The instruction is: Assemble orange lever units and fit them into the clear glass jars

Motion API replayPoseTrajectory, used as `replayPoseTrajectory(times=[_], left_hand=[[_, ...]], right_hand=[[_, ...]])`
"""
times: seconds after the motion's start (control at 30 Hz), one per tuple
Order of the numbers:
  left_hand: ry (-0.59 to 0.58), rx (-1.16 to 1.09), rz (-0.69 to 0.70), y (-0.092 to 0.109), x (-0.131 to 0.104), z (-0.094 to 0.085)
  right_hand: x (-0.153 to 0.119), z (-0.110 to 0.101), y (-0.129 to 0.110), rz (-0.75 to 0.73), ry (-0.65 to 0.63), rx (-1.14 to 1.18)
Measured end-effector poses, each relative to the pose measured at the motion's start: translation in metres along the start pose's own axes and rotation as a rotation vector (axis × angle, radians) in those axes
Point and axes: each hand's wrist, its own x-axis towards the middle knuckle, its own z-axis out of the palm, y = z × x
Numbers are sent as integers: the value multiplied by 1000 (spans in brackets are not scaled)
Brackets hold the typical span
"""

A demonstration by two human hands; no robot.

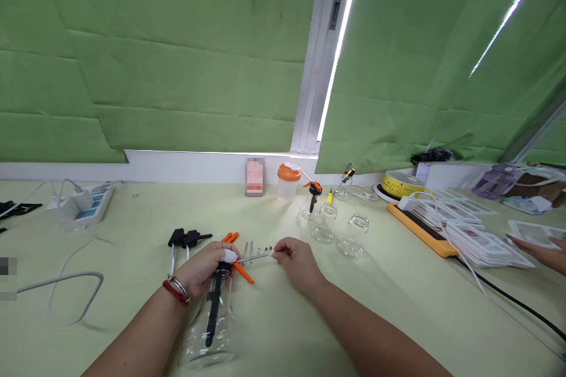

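My left hand [207, 264], with a white cover on one fingertip, is closed around a thin metal rod [254, 258] that points right. Under that hand is the black top of a clear glass bottle [206, 321], which has a long black strip [214, 309] along it; whether it lies or stands I cannot tell. At the rod's free end my right hand [295, 258] has its fingertips pinched together; what is between them is hidden. Beyond the rod lie two metal pins [252, 252] and several tiny brass-coloured pieces [266, 248]. Orange-handled pliers [243, 273] lie partly behind the bottle top.
Two black-headed metal parts [177, 238] are left of my left hand. Several glass jars [349, 241], an orange-lidded cup [288, 182] and a phone [254, 177] stand behind. At right are stacked white sheets [481, 241] and another person's hand [537, 252]. White cables [84, 275] cross the left.
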Motion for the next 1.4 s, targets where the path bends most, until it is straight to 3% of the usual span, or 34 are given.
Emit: replayPoseTrajectory(times=[0.07, 0.13, 0.4, 0.67, 0.73, 0.83, 0.97, 1.03, 1.1, 1.23, 1.4], left_hand=[[9, -13, 22, 2, 0, -3], [19, -26, 45, 2, 1, -6], [47, -83, 101, -1, 5, -11], [131, -156, 121, 3, 3, -9], [171, -181, 148, 5, 3, -6], [270, -226, 231, 7, 2, 3], [482, -158, 419, 7, -5, 28], [487, -72, 453, 6, -10, 39], [430, 55, 467, 4, -13, 46], [385, 341, 488, 2, -13, 46], [429, 246, 231, 2, -9, 43]], right_hand=[[3, -2, -1, -112, -52, -417], [8, 1, -3, -171, -118, -639], [18, 18, -9, -197, -187, -811], [15, 9, -19, -139, -118, -811], [7, 3, -25, -125, -82, -704], [-15, -6, -33, -64, -79, -118], [-45, -8, -39, 326, -381, 812], [-50, -7, -40, 441, -411, 991], [-49, -6, -39, 479, -359, 1004], [-43, -15, -38, 325, -236, 774], [-42, -33, -37, -312, -133, 175]])
